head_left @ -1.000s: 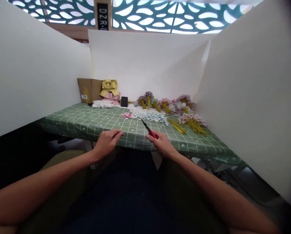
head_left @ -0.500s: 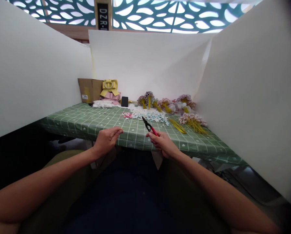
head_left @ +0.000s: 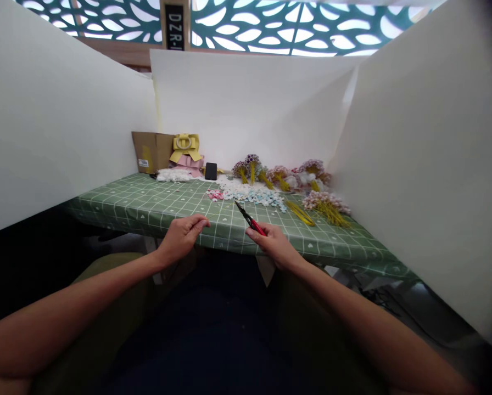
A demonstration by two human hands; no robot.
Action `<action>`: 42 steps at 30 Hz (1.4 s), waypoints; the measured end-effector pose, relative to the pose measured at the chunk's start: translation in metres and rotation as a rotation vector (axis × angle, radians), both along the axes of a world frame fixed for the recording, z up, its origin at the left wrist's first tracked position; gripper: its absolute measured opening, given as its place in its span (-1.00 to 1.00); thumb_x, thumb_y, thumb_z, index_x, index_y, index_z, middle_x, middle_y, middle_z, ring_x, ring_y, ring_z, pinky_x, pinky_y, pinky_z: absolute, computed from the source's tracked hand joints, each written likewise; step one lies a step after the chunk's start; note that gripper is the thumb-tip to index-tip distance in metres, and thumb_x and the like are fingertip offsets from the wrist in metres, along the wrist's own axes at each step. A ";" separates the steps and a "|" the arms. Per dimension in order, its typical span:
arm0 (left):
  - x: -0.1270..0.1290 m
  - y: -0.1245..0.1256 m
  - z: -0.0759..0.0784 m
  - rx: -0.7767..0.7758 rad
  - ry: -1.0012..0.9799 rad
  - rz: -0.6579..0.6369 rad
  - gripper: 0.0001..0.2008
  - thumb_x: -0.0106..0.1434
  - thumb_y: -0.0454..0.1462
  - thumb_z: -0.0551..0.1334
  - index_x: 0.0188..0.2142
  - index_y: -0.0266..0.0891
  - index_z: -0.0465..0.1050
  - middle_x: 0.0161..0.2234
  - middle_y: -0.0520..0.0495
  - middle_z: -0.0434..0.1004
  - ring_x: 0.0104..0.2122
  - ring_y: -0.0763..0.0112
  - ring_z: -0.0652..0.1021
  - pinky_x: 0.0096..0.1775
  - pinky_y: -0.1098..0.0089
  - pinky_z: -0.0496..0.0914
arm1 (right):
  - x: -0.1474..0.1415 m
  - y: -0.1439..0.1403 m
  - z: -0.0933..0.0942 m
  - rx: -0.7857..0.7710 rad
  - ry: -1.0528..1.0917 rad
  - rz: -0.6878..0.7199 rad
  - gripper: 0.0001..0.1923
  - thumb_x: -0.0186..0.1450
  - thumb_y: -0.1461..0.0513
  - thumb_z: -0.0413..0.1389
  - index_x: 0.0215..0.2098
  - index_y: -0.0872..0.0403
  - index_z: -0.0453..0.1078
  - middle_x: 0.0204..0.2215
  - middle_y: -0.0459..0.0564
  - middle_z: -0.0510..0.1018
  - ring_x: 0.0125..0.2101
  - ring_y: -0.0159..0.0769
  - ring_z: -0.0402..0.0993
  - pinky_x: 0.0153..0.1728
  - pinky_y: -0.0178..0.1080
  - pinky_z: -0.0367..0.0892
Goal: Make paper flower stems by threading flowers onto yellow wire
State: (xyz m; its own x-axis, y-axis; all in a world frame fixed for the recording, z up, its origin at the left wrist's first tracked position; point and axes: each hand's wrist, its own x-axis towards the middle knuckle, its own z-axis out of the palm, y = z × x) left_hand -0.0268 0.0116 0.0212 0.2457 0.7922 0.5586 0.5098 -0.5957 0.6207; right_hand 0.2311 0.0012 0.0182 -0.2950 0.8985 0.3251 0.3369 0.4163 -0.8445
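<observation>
Red-handled pliers (head_left: 250,220) with dark pointed jaws are gripped in my right hand (head_left: 277,246), over the front part of the table. Their tips point up and to the left. My left hand (head_left: 182,236) is closed in a pinch at the table's front edge; whatever its fingers hold is too small to make out. Beyond the plier tips lies a spread of small white and pale blue flower-shaped pieces (head_left: 258,195), with a small cluster of pink ones (head_left: 215,195) on its left side. A bundle of yellow stems (head_left: 299,213) lies to the right of them.
A green checked cloth (head_left: 147,203) covers the table. Bunches of beaded stems (head_left: 326,207) lie on the right, more stand behind. A cardboard box (head_left: 151,152), yellow bow (head_left: 185,145), white fluffy material (head_left: 175,175) and black phone-like object (head_left: 211,171) sit back left. White panels (head_left: 250,104) enclose the table.
The pliers have swung slightly left and down, their jaws looking closer together. My left hand has shifted slightly to the right and remains pinched.
</observation>
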 end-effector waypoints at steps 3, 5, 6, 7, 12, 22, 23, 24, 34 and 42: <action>0.001 0.000 0.000 -0.330 -0.196 -0.163 -0.72 0.29 -0.10 0.11 -0.32 -0.24 0.45 -0.68 0.14 0.12 -0.66 0.56 0.18 -0.59 0.52 0.08 | 0.002 0.001 0.001 0.060 -0.037 -0.002 -0.63 0.25 -0.05 0.06 -0.44 0.08 0.25 -0.54 -0.16 0.18 -0.49 -0.41 0.10 -0.44 -0.31 0.03; 0.003 0.000 -0.001 -0.524 -0.331 -0.266 -0.72 0.26 -0.07 0.14 -0.31 -0.25 0.42 -0.69 0.18 -0.01 -0.70 0.60 0.06 -0.64 0.55 -0.04 | 0.003 0.001 0.004 0.092 -0.091 -0.004 -0.64 0.26 -0.04 0.06 -0.38 0.09 0.31 -0.50 -0.14 0.25 -0.45 -0.39 0.17 -0.41 -0.31 0.07; 0.004 -0.001 -0.002 -0.589 -0.387 -0.299 -0.72 0.25 -0.07 0.16 -0.32 -0.25 0.40 -0.69 0.19 -0.03 -0.70 0.61 0.02 -0.65 0.56 -0.07 | 0.004 0.001 0.005 0.101 -0.116 -0.009 -0.64 0.25 -0.04 0.06 -0.35 0.10 0.33 -0.49 -0.13 0.28 -0.44 -0.38 0.19 -0.40 -0.31 0.08; 0.004 -0.001 -0.002 -0.636 -0.434 -0.324 -0.73 0.24 -0.07 0.17 -0.33 -0.25 0.39 -0.69 0.20 -0.03 -0.70 0.63 0.00 -0.66 0.57 -0.09 | 0.004 0.000 0.006 0.106 -0.137 -0.015 -0.64 0.25 -0.04 0.06 -0.34 0.10 0.35 -0.48 -0.12 0.30 -0.43 -0.37 0.20 -0.39 -0.31 0.08; 0.006 -0.002 -0.002 -0.762 -0.576 -0.448 -0.77 0.23 -0.12 0.22 -0.36 -0.28 0.38 -0.70 0.22 -0.08 -0.72 0.67 -0.05 -0.68 0.60 -0.12 | 0.003 -0.002 0.008 0.109 -0.164 -0.026 -0.63 0.26 -0.05 0.05 -0.32 0.10 0.36 -0.47 -0.10 0.34 -0.42 -0.35 0.24 -0.38 -0.30 0.11; 0.005 -0.001 -0.005 -0.806 -0.612 -0.500 -0.80 0.25 -0.16 0.21 -0.36 -0.28 0.37 -0.70 0.22 -0.07 -0.73 0.69 -0.06 -0.68 0.58 -0.15 | 0.004 -0.001 0.010 0.130 -0.172 -0.052 -0.63 0.25 -0.05 0.05 -0.34 0.11 0.36 -0.50 -0.11 0.31 -0.44 -0.36 0.20 -0.41 -0.31 0.09; 0.005 -0.001 -0.005 -0.806 -0.611 -0.498 -0.80 0.25 -0.16 0.21 -0.36 -0.28 0.38 -0.71 0.22 -0.07 -0.73 0.69 -0.06 -0.68 0.58 -0.15 | 0.005 -0.001 0.010 0.131 -0.177 -0.053 -0.63 0.25 -0.05 0.05 -0.35 0.11 0.36 -0.50 -0.11 0.30 -0.45 -0.36 0.20 -0.41 -0.31 0.09; 0.005 -0.001 -0.005 -0.805 -0.610 -0.497 -0.79 0.25 -0.16 0.22 -0.36 -0.28 0.38 -0.71 0.22 -0.07 -0.73 0.69 -0.06 -0.68 0.58 -0.14 | 0.005 0.000 0.010 0.134 -0.182 -0.054 -0.63 0.25 -0.05 0.05 -0.36 0.11 0.35 -0.51 -0.12 0.29 -0.45 -0.37 0.19 -0.41 -0.31 0.09; 0.006 0.000 -0.005 -0.663 -0.524 -0.362 -0.73 0.21 -0.09 0.24 -0.35 -0.28 0.41 -0.69 0.21 -0.05 -0.71 0.67 -0.01 -0.68 0.61 -0.09 | 0.005 0.001 0.009 0.141 -0.182 -0.100 -0.61 0.24 -0.06 0.05 -0.37 0.10 0.33 -0.52 -0.12 0.27 -0.46 -0.37 0.17 -0.42 -0.31 0.08; 0.006 0.001 -0.004 -0.666 -0.510 -0.366 -0.74 0.21 -0.09 0.23 -0.35 -0.27 0.41 -0.68 0.20 -0.03 -0.70 0.66 0.01 -0.67 0.60 -0.09 | 0.011 0.008 0.004 0.082 -0.081 -0.079 -0.62 0.25 -0.07 0.04 -0.46 0.06 0.25 -0.61 -0.18 0.11 -0.56 -0.42 0.07 -0.51 -0.31 0.03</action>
